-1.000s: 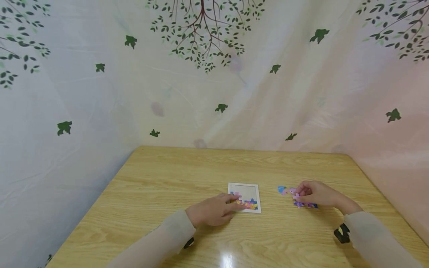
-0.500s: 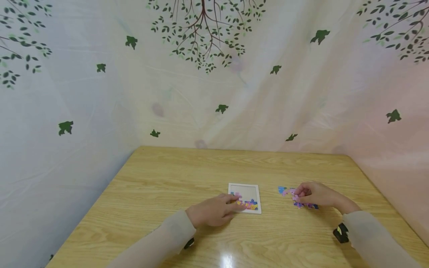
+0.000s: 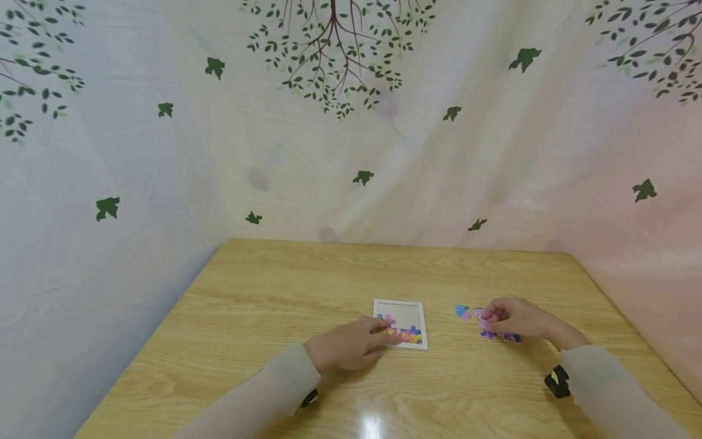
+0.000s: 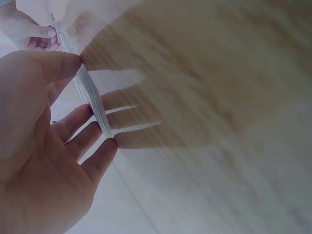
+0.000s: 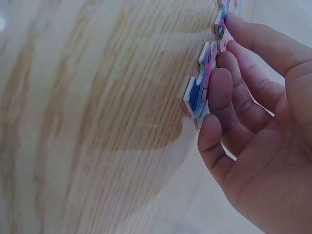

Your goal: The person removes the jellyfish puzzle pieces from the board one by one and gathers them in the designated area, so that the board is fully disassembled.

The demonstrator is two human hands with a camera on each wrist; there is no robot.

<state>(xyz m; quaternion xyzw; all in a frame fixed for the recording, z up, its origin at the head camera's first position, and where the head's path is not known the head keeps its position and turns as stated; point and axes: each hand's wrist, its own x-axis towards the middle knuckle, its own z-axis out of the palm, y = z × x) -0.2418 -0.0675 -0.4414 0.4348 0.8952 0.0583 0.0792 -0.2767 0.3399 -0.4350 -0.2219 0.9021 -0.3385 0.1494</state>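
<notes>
A small square puzzle tray with a white rim lies flat on the table, its lower part filled with colourful jigsaw pieces. My left hand rests on its lower left side, fingers extended; in the left wrist view the fingertips touch the tray's edge. To the right of the tray, my right hand pinches a pink-purple puzzle piece between thumb and fingers, low among joined loose pieces. A blue-cornered piece shows beside the fingers in the right wrist view. The hand partly hides this group.
The wooden table runs back to a pale curtain printed with leaves and branches. A blue piece lies at the left end of the loose group. Dark wrist devices sit under both sleeves.
Almost nothing moves. My right hand shifts very slightly at the loose pieces, and the left hand stays on the tray.
</notes>
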